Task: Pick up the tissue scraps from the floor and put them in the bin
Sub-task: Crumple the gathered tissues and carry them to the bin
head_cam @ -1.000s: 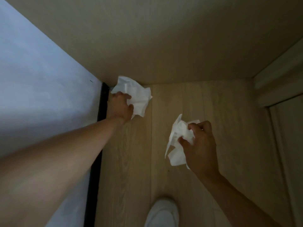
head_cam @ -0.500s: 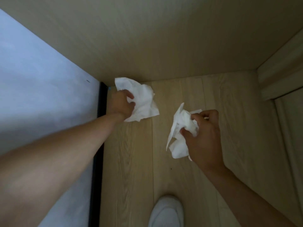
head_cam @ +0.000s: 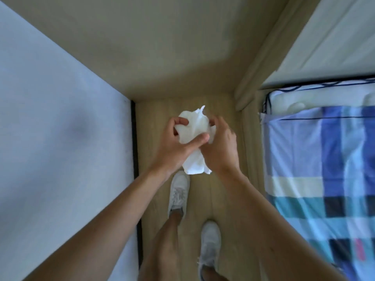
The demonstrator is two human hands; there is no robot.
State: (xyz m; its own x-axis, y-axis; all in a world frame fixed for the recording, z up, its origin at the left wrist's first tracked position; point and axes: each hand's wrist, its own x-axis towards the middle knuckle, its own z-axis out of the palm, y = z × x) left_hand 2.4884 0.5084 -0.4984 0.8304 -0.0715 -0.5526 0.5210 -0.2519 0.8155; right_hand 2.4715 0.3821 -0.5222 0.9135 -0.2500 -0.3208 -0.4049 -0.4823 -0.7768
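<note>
Pale wood-grain plank floor [head_cam: 227, 191], narrow strip betw. white panel w/ black edge trim [head_cam: 135, 159] at left and bed [head_cam: 316, 151] at right, closed off at far end by beige wall. Directly on floor: two white lace-up sneakers, left sneaker [head_cam: 178, 191] farther fwd, right sneaker [head_cam: 210, 246] nearer camera, apart, toes toward far wall. On bed: blue, teal and white checked cover [head_cam: 328, 179], lying flat over mattress; white sheet w/ dark piping at head end.

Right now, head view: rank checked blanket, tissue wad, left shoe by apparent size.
1. checked blanket, largest by far, though cut off by the frame.
2. tissue wad and left shoe look alike; hands hide part of the wad, so no ranking.
</note>
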